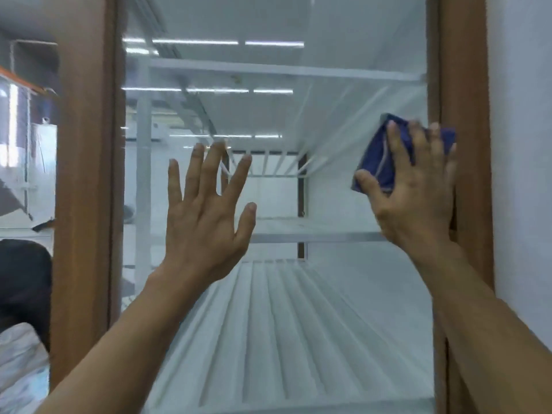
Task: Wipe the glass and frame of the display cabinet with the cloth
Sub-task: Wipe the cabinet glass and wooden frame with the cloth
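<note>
Mid-wipe: right hand [415, 198] presses the folded blue cloth [377, 161] flat-fingered on the clear glass [268, 115] beside the brown wooden frame [466, 85]; left hand [203, 216] splayed wide. Probably sweep left next.

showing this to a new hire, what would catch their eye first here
The blue cloth stands out first, pressed by the right hand against the glass at its right edge, beside the brown frame. Next comes the left hand, fingers spread wide in front of the middle of the pane. White slatted shelves show behind the glass.
</note>
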A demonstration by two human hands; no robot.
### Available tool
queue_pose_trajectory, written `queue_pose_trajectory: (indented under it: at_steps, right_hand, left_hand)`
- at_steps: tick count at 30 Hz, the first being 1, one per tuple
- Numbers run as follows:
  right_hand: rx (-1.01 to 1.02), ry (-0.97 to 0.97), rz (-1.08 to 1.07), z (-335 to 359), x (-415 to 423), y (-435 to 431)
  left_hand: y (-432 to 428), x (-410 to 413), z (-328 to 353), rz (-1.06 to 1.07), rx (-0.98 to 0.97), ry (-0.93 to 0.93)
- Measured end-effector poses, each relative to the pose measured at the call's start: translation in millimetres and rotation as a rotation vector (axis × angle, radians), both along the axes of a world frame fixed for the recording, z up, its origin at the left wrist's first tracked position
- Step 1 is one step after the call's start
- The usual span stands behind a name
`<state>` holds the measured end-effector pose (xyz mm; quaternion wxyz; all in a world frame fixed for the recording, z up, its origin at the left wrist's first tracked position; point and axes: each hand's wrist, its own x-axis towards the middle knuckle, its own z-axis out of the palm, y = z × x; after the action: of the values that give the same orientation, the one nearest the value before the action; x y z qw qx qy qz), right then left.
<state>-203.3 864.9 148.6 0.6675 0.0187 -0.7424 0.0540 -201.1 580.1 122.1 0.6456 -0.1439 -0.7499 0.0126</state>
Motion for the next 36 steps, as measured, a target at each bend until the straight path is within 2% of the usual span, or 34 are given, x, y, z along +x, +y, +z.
queue_pose_trajectory:
  at_steps: [2, 3, 5, 7, 9, 11, 13, 14, 17, 18, 19, 20, 22, 24, 25, 28, 29, 30, 31, 34, 35, 36]
  right_hand:
    - [-0.115, -0.015, 0.006, -25.6, 4.4, -22.7]
    - [-0.031, 0.002, 0.012, -41.6, 4.7, -53.3]
    - [0.282, -0.001, 0.069, -78.5, 4.7, -111.4]
    - [0.446, -0.018, 0.044, -98.7, 3.3, -109.5]
    - [0.275, -0.007, 0.004, -98.5, -2.0, -59.8]
    - [-0.044, -0.004, 0.015, -98.2, 0.2, -15.2]
    - [-0.173, 0.001, 0.009, -100.4, 4.8, -26.6]
    - [-0.097, 0.004, 0.014, -103.1, 6.7, -50.5]
    - [0.444, -0.026, 0.06, -122.1, 5.7, -109.2]
    - [0.544, -0.017, 0.043, -122.9, 5.1, -101.8]
    - [0.529, 0.011, 0.033, -119.3, 2.4, -81.9]
    - [0.423, 0.029, 0.023, -115.2, -0.8, -56.1]
    - [0.025, 0.005, 0.015, -111.4, 0.5, -12.1]
    - [-0.199, -0.008, 0.004, -119.0, 4.2, -26.4]
    - [-0.148, -0.004, 0.009, -126.7, 6.0, -53.7]
    - [0.457, -0.068, 0.142, -170.1, 11.0, -125.8]
    - [0.572, -0.078, 0.115, -177.1, 11.4, -119.6]
    - [0.565, -0.06, 0.084, -178.0, 9.6, -98.3]
    - [0.45, -0.047, 0.061, -177.7, 7.3, -69.9]
    - [-0.118, -0.055, 0.009, -177.8, 11.5, -10.8]
    - [-0.203, -0.063, 0.006, -180.0, 13.3, -20.4]
    - [-0.189, -0.061, 0.003, -184.2, 13.5, -43.8]
  left_hand:
    - [3.9, 0.9, -23.9, -0.012, -0.008, -0.009]
    - [4.3, 1.0, -34.3, -0.019, 0.001, -0.01]
    - [2.5, 1.5, -51.8, -0.048, 0.047, -0.007]
    - [-1.4, 2.2, -69.6, -0.073, 0.07, -0.007]
    - [-6.4, 1.5, -86.1, -0.062, 0.043, 0.007]
    - [-11.7, -0.3, -98.2, -0.045, 0.013, 0.016]
    - [-14.4, -1.2, -101.4, -0.041, 0.009, 0.027]
    - [-14.4, -1.5, -102.0, -0.039, 0.005, 0.036]
    - [-13.9, -1.2, -105.3, -0.039, 0.023, 0.05]
    - [-13.8, -0.9, -107.7, -0.037, 0.032, 0.05]
    - [-13.5, -0.6, -110.1, -0.03, 0.036, 0.045]
    - [-13.4, -0.5, -112.0, -0.023, 0.037, 0.036]
    - [-12.9, -0.3, -113.0, -0.016, 0.041, 0.018]
    - [-11.1, 0.2, -112.0, -0.003, 0.052, 0.007]
    - [-10.2, 0.5, -111.7, -0.001, 0.055, 0.005]
    - [-12.8, 1.7, -119.7, -0.027, 0.067, 0.023]
    - [-14.6, 2.5, -126.2, -0.033, 0.078, 0.023]
    - [-15.8, 3.4, -134.2, -0.033, 0.089, 0.019]
    - [-16.2, 4.4, -143.5, -0.028, 0.095, 0.011]
    - [-12.3, 6.2, -170.7, -0.019, 0.063, 0.001]
    - [-9.2, 6.6, -178.1, -0.017, 0.045, 0.006]
    - [-6.4, 7.1, -185.3, -0.018, 0.028, 0.013]
